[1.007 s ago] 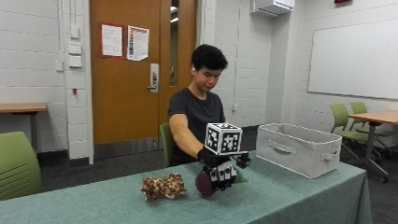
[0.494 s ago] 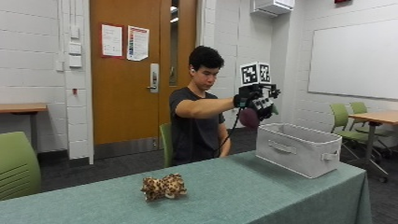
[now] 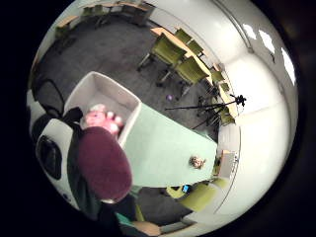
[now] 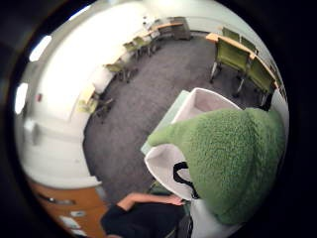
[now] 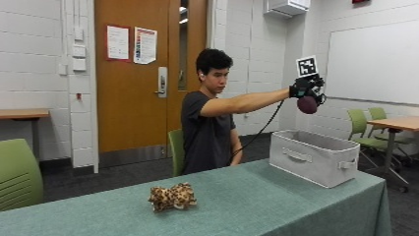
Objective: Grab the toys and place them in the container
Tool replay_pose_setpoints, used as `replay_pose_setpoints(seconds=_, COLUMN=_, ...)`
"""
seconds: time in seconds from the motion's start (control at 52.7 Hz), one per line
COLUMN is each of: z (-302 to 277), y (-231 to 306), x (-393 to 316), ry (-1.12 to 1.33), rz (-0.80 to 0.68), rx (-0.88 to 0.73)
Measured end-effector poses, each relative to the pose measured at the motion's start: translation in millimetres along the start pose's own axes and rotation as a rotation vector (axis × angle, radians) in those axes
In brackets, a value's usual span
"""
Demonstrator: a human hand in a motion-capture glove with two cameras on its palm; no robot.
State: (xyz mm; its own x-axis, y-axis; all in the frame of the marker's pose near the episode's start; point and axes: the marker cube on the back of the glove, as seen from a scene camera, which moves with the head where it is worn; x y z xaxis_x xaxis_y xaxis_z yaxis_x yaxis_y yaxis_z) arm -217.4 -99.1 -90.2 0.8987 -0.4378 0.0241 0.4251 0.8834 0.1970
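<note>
Toys are the job here: a soft maroon-and-green plush toy (image 5: 307, 104) is sitting in the curled fingers of the black-gloved right hand (image 5: 304, 88), hanging high above the grey fabric container (image 5: 314, 157). It looks light and squashy, so any grip around its middle should do. A leopard-spotted plush toy (image 5: 173, 196) is lying on the green tablecloth (image 5: 275, 206), waiting.

You sit behind the surface (image 5: 275, 196), and your right hand (image 5: 305, 88) is stretched out high above the container (image 5: 313, 157). The hand holds a plush toy (image 5: 308, 104), which hangs under it, well above the open top of the container. The container stands on the surface near its right end in the outside view. Inside the container another toy (image 3: 101, 120) lies on the bottom. A spotted toy (image 5: 173, 196) lies on the surface well apart from the container, toward the other end.
</note>
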Motion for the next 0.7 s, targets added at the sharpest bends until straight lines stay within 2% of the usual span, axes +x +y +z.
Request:
replay_pose_setpoints(seconds=0.076, z=9.0, y=-12.1, x=-21.8, ry=-0.014, rz=-0.029, rx=-0.016)
replay_pose_setpoints(seconds=0.133, z=19.1, y=-16.5, x=6.5, ry=0.008, rz=-0.060, rx=-0.022)
replay_pose_setpoints(seconds=0.209, z=25.6, y=-16.3, x=21.0, ry=-0.141, rz=-0.150, rx=-0.032)
replay_pose_setpoints(seconds=0.247, z=31.8, y=-17.4, x=25.9, ry=-0.175, rz=-0.108, rx=-0.059)
replay_pose_setpoints(seconds=0.323, z=49.4, y=-20.9, x=35.3, ry=-0.030, rz=0.061, rx=-0.183)
replay_pose_setpoints(seconds=0.418, z=55.2, y=-22.9, x=-11.0, ry=0.126, rz=0.079, rx=-0.204)
replay_pose_setpoints(seconds=0.494, z=54.0, y=-25.6, x=-33.6, ry=0.128, rz=0.150, rx=-0.194)
replay_pose_setpoints(seconds=0.703, z=41.7, y=-5.7, x=-10.5, ry=0.075, rz=0.006, rx=-0.186)
